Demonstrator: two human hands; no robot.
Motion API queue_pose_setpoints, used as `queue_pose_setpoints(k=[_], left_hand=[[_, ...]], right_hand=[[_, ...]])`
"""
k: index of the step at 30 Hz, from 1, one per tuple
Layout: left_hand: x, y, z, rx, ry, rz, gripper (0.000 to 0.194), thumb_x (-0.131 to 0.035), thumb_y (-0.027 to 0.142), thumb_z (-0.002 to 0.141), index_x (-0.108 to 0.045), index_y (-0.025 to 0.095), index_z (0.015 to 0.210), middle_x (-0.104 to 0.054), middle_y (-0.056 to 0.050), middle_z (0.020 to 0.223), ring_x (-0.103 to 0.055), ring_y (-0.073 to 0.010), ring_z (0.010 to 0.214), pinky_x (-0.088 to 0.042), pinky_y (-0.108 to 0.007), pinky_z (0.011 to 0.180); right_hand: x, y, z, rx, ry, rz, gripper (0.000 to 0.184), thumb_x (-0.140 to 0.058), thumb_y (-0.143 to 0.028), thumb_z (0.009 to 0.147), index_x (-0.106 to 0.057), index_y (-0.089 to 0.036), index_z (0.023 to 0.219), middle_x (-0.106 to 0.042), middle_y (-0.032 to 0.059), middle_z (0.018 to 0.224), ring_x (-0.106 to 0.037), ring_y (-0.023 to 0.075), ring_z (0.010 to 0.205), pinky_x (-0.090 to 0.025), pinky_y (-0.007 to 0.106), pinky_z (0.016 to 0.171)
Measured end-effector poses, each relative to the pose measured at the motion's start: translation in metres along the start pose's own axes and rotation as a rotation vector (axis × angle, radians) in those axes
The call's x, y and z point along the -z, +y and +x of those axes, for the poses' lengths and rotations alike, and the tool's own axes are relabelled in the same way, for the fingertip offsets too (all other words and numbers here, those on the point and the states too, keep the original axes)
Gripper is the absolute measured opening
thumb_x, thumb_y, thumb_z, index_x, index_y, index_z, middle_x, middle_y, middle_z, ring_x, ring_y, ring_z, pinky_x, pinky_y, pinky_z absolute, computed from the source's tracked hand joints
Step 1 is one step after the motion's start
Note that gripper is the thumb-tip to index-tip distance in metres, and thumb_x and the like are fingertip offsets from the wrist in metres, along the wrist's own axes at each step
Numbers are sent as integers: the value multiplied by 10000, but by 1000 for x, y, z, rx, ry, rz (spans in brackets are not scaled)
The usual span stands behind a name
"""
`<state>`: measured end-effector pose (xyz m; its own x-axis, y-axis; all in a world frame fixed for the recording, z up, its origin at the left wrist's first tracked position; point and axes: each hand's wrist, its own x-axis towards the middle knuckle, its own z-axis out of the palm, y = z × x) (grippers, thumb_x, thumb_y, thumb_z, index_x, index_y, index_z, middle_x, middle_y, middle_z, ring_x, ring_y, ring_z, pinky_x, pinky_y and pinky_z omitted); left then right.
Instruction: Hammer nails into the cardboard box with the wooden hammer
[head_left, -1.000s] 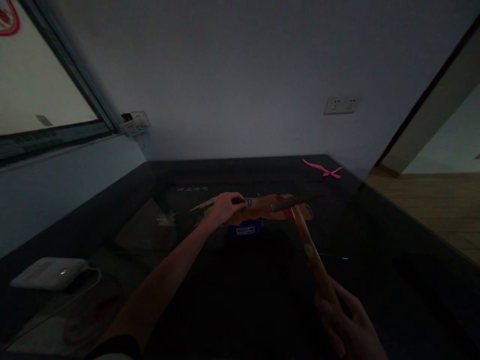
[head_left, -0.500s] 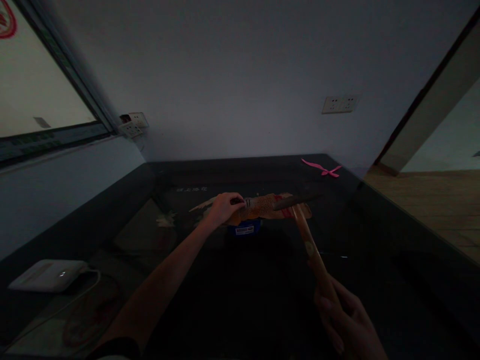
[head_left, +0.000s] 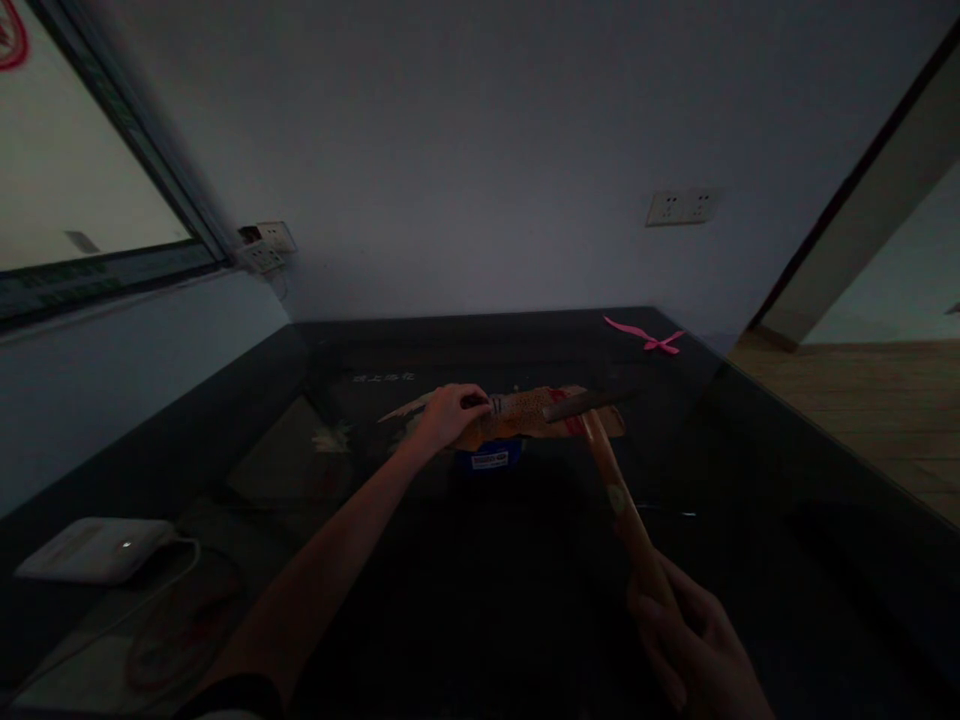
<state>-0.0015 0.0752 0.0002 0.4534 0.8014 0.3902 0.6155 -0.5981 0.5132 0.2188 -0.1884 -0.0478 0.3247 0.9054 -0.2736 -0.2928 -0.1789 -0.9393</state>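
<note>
In the dim head view, my right hand [head_left: 694, 635] is wrapped round the wooden handle of a hammer [head_left: 624, 500]. The hammer's dark head [head_left: 581, 405] is over the right part of a torn brown cardboard piece [head_left: 529, 415]; whether it touches the cardboard is unclear. My left hand [head_left: 450, 412] lies at the cardboard's left part, thumb and fingers closed together; what they pinch is too dark to make out. Below the cardboard's front edge shows a blue object with a white label [head_left: 491, 458].
All this is on a dark, glossy table [head_left: 450, 600]. At the left lies a white device [head_left: 97, 550] with a cable. A pink ribbon [head_left: 651, 340] rests near the back right corner. Behind the table is a wall with sockets [head_left: 681, 207].
Hardly anything differs. The hammer head has shifted very slightly to the left, and the left hand keeps its place on the cardboard.
</note>
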Motion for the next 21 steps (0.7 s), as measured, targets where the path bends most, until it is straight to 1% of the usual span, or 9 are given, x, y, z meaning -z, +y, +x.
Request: queue_pose_setpoints(k=[3, 7, 11, 12, 15, 17, 19, 21], left_hand=[[0, 0, 0, -2, -3, -2, 66, -637, 237, 787, -681, 187, 791, -691, -10, 781, -631, -166, 747, -447, -266, 699], [-1, -2, 0, -3, 9, 1, 65, -636, 241, 786, -676, 190, 792, -690, -10, 790, -629, -168, 760, -453, -270, 709], [-2, -2, 0, 1, -8, -51, 66, -639, 236, 778, -667, 181, 800, -683, -8, 778, -628, -158, 735, -473, -263, 694], [-1, -1, -1, 1, -13, -85, 82, -648, 230, 770, -662, 179, 833, -683, -7, 790, -631, -153, 734, -481, -260, 697], [3, -1, -4, 1, -9, -196, 277, -694, 205, 724, -625, 174, 990, -683, -18, 874, -644, -152, 782, -508, -262, 724], [7, -4, -8, 9, 17, -217, 369, -718, 196, 698, -603, 170, 1048, -677, -40, 933, -648, -163, 834, -520, -279, 752], [11, -10, -12, 25, 51, -216, 377, -722, 201, 693, -605, 169, 1050, -675, -54, 956, -649, -175, 865, -528, -304, 776], [15, -16, -17, 42, 69, -227, 362, -718, 221, 700, -614, 168, 1042, -680, -56, 942, -653, -182, 870, -532, -323, 793]], right_hand=[[0, 1, 1, 21, -20, -18, 557, -739, -432, 703, -580, -167, 1167, -472, -89, 415, -281, 7, 260, -178, 133, 323], [0, 0, 1, 34, -6, -20, 549, -734, -445, 699, -597, -159, 1148, -474, -81, 419, -274, 9, 263, -180, 145, 319], [0, 0, 2, 36, -29, -24, 574, -728, -428, 711, -581, -143, 1187, -455, -86, 419, -267, 11, 269, -175, 150, 318], [1, 1, 2, 40, -29, -22, 584, -731, -421, 709, -572, -145, 1198, -464, -85, 433, -270, 10, 270, -173, 149, 317], [2, 3, 3, 38, -24, -8, 586, -737, -416, 708, -562, -146, 1197, -461, -91, 441, -271, 8, 275, -164, 143, 320], [2, 4, 3, 32, -15, -1, 581, -743, -416, 705, -563, -150, 1190, -475, -87, 451, -270, 6, 278, -161, 142, 324], [2, 4, 2, 30, 3, 11, 584, -754, -412, 694, -566, -160, 1187, -485, -83, 464, -275, 11, 280, -165, 147, 324], [1, 4, 1, 26, 16, 17, 591, -758, -413, 686, -568, -167, 1189, -464, -90, 444, -283, 24, 276, -173, 153, 321]])
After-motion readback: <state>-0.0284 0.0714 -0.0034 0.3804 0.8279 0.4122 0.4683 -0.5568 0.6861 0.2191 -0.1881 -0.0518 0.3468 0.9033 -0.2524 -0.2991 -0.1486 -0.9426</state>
